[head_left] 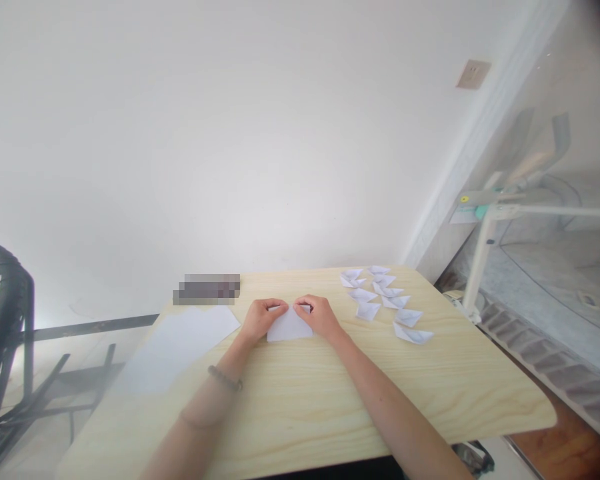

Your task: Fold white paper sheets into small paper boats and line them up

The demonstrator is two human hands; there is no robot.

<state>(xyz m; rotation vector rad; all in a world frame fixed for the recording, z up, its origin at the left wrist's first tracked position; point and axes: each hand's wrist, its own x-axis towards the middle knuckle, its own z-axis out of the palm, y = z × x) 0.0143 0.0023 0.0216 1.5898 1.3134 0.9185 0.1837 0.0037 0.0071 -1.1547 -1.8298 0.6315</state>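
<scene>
A small piece of white folded paper (290,325) lies on the wooden table between my hands. My left hand (263,319) pinches its upper left edge with thumb and fingers. On the other side, my right hand (320,315) grips the upper right edge the same way, and the two thumbs come close together at the top. Several folded paper boats (381,301) stand in a loose group to the right of my right hand. Flat white paper sheets (175,350) lie to the left of my left hand.
The light wooden table (300,407) meets a white wall (280,133) at the back. A blurred-out dark object (207,290) sits at its far left corner. A dark woven chair (3,320) stands at left, and a white metal frame (480,260) rises at right.
</scene>
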